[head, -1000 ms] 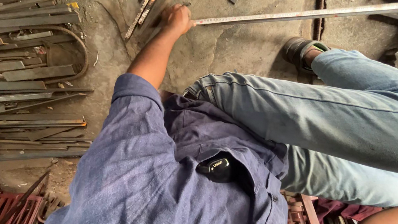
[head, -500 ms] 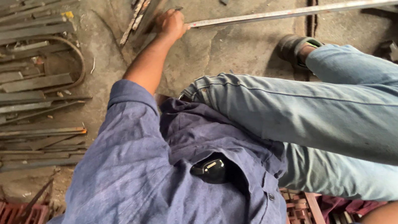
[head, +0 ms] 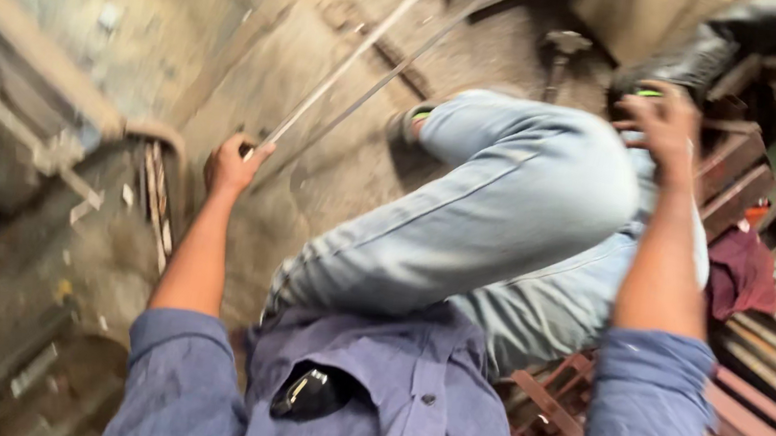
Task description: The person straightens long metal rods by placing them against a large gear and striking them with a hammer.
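Two hands out | left hand clenched round near end of long metal rod, steadying it | right hand open-fingered, empty, above knee.

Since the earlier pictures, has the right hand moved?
Yes. The right hand has lifted from low beside the hip to above the bent knee of the jeans, fingers spread, while the left hand grips the long metal rod.

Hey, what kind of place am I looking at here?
Most likely a metalworking or welding workshop. The left hand grips one end of a long thin metal rod over a dusty concrete floor, and reddish steel frames lie stacked at the right. The view is blurred, so finer details are unclear.
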